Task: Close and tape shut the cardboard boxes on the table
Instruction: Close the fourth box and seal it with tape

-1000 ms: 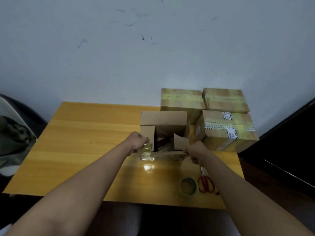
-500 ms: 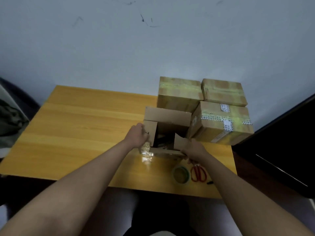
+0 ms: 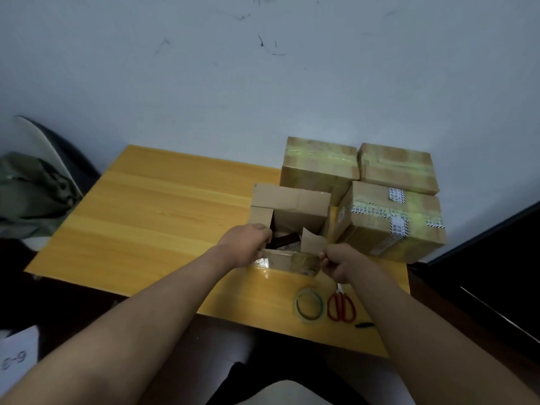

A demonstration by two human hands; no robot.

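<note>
Head view: the open cardboard box (image 3: 289,206) was seen near the middle of the wooden table (image 3: 152,217), flaps up, just beside three taped boxes (image 3: 391,220) at the right rear. Its near left corner was gripped by the left hand (image 3: 247,244), fingers curled over the edge. The near right flap (image 3: 312,242) was pinched by the right hand (image 3: 340,263). A tape roll (image 3: 309,306) and red scissors (image 3: 341,307) were seen lying side by side near the front edge.
</note>
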